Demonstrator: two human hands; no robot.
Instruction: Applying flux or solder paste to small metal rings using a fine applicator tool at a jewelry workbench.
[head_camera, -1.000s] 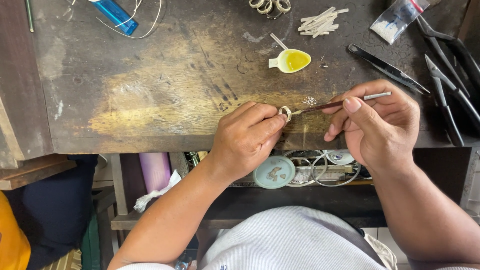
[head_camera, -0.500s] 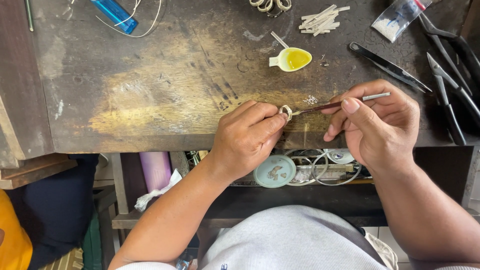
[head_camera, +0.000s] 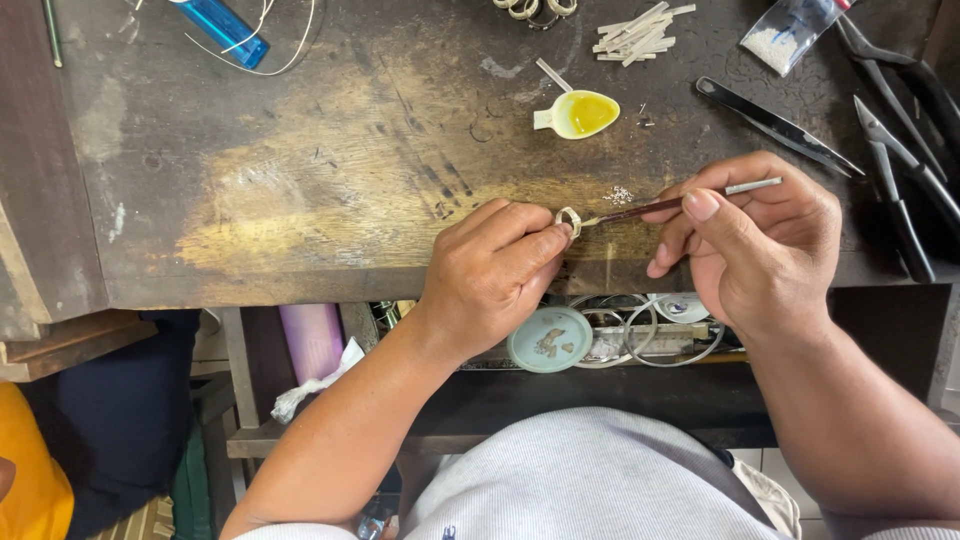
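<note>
Ring (head_camera: 568, 220), small and silver, sits at the front edge of the worn wooden workbench (head_camera: 300, 180), pinched in the left hand (head_camera: 495, 275). Right hand (head_camera: 760, 245) grips a thin brush (head_camera: 680, 203) touching it. Pliers (head_camera: 900, 170) lie far right.

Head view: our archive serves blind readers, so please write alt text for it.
The left hand pinches a small silver ring on a worn wooden workbench while the right hand touches a thin dark-handled tool to it; a white spoon of yellow liquid lies beyond.
</note>
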